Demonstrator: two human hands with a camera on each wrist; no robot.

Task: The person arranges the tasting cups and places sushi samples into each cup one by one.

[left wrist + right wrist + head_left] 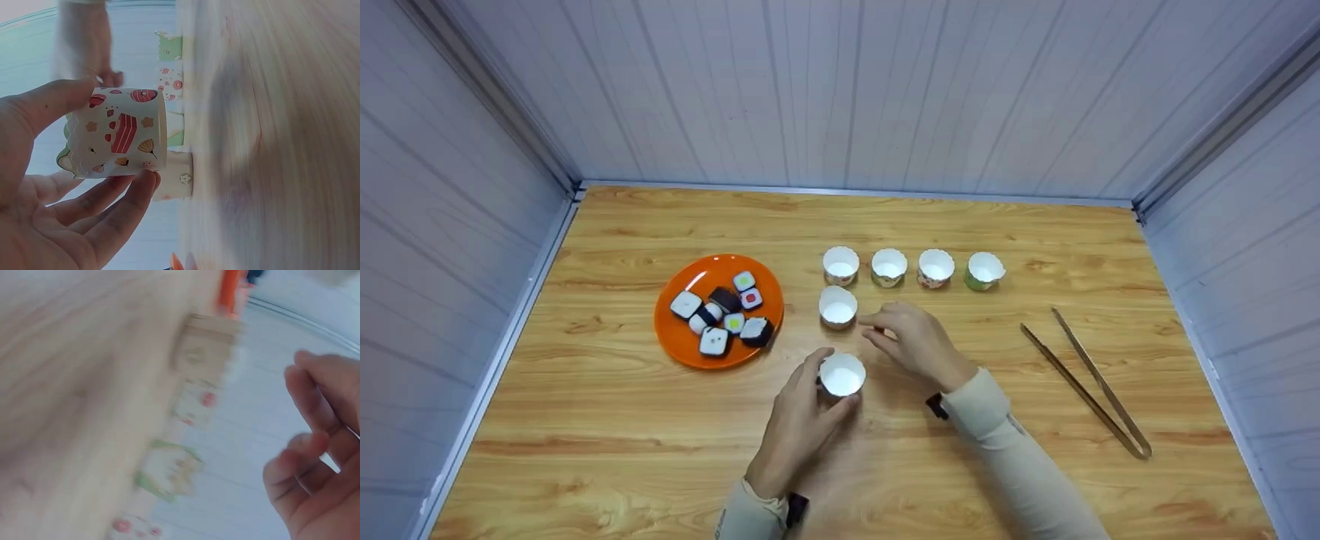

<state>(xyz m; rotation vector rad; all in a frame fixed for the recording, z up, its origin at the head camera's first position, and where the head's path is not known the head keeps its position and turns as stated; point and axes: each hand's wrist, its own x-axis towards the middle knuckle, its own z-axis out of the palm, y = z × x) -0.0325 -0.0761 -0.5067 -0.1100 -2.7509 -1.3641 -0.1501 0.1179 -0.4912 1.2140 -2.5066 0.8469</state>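
Note:
My left hand [795, 427] grips a paper baking cup [842, 376] between thumb and fingers, its white mouth facing up. In the left wrist view this cup [126, 132] shows cake and flower prints and is held a little above the table. My right hand [916, 341] holds nothing; its fingers are loosely bent beside another paper cup [838, 309] standing on the table. The right wrist view is blurred, with the right hand [323, 461] apart from the cups. Behind, several more cups stand in a row, including a green one [984, 272] at its right end.
An orange plate [675, 349] with several toy-like sushi pieces [714, 341] lies to the left. Metal tongs [1136, 442] lie spread on the right. The wooden table [607, 442] is bounded by pale panel walls [840, 97] at the back and both sides.

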